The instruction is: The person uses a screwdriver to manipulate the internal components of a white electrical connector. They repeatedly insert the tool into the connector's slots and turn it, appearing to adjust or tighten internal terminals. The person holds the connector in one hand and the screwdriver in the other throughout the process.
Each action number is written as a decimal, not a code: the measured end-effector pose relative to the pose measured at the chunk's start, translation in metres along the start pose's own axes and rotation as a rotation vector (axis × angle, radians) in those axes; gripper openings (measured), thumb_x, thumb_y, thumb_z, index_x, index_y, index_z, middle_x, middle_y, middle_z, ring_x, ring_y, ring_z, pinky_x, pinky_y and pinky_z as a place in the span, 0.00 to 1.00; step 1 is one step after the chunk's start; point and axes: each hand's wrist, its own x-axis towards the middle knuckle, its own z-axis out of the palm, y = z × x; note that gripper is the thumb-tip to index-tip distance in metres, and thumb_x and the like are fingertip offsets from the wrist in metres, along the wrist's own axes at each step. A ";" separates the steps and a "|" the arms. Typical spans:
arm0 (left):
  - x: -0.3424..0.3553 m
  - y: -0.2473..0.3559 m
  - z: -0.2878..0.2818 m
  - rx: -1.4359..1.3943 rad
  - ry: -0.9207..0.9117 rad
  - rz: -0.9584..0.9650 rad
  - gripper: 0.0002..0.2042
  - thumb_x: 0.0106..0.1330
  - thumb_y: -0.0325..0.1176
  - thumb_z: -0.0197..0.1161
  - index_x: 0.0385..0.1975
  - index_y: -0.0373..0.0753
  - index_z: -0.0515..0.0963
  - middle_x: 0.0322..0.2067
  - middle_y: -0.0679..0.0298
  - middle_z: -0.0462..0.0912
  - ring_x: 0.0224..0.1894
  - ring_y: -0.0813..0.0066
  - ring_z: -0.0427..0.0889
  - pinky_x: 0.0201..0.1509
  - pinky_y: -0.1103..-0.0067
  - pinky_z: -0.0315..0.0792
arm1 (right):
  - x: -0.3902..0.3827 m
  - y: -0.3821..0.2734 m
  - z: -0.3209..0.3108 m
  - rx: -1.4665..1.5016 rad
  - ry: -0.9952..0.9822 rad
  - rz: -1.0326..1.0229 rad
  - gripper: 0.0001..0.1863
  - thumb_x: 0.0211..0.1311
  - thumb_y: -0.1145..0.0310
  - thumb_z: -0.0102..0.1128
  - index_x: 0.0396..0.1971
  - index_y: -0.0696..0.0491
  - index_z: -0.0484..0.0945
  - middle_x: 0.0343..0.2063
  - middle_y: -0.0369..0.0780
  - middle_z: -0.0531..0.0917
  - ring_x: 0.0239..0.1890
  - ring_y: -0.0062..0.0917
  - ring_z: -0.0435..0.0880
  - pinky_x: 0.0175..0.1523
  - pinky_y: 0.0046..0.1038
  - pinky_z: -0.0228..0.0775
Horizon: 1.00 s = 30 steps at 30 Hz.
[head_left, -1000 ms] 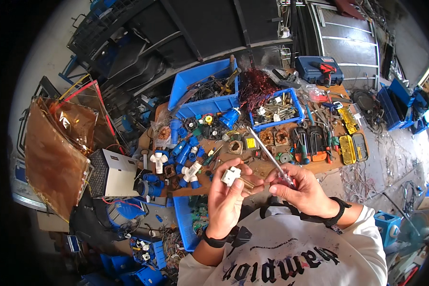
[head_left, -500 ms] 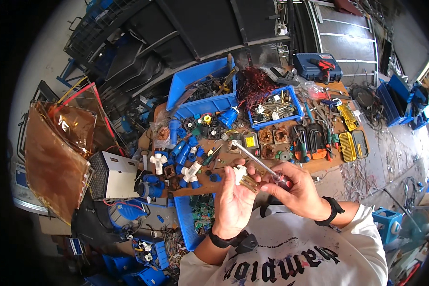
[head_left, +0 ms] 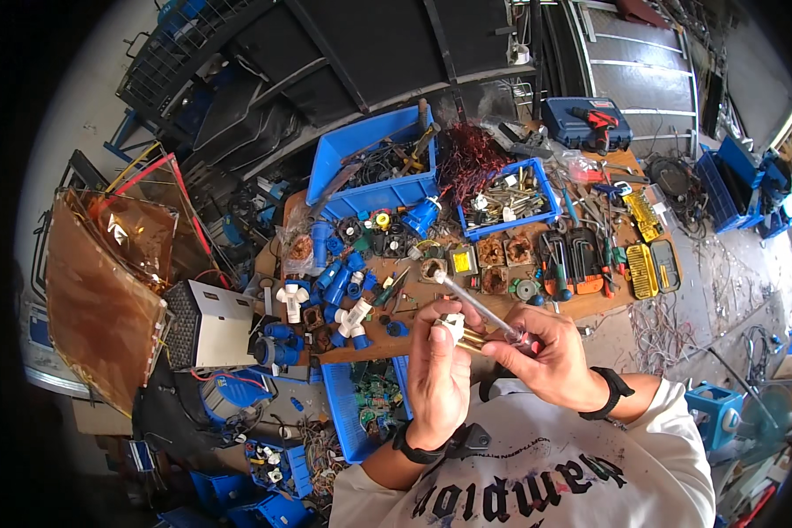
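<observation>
My left hand (head_left: 438, 387) is closed round a small white plug part with brass prongs (head_left: 455, 327), fingers behind it and thumb in front. The prongs point right, toward my other hand. In my right hand (head_left: 553, 354) is a screwdriver (head_left: 477, 308), gripped by its dark handle with red on it. Its long metal shaft slants up and left, over the plug part, with the tip free in the air. My right fingertips are close to the brass prongs; whether they touch is unclear. Both hands are above the table's front edge.
On the wooden table (head_left: 387, 339) lie blue and white plug connectors (head_left: 354, 319), a blue tray of metal parts (head_left: 512, 201), a large blue crate (head_left: 374, 189) and several hand tools (head_left: 581, 260). Below its front edge sits a blue basket of circuit boards (head_left: 343, 422).
The plug part has turned in my left hand, and my left fingers have curled further round it. The screwdriver has shifted slightly, its tip now a little lower and to the right.
</observation>
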 end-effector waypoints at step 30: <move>-0.007 0.003 0.000 0.326 -0.203 0.306 0.15 0.71 0.37 0.51 0.50 0.33 0.65 0.44 0.56 0.69 0.44 0.72 0.70 0.51 0.76 0.65 | -0.007 0.002 -0.001 0.177 -0.001 -0.119 0.08 0.49 0.73 0.71 0.26 0.59 0.79 0.22 0.36 0.76 0.23 0.18 0.73 0.27 0.21 0.62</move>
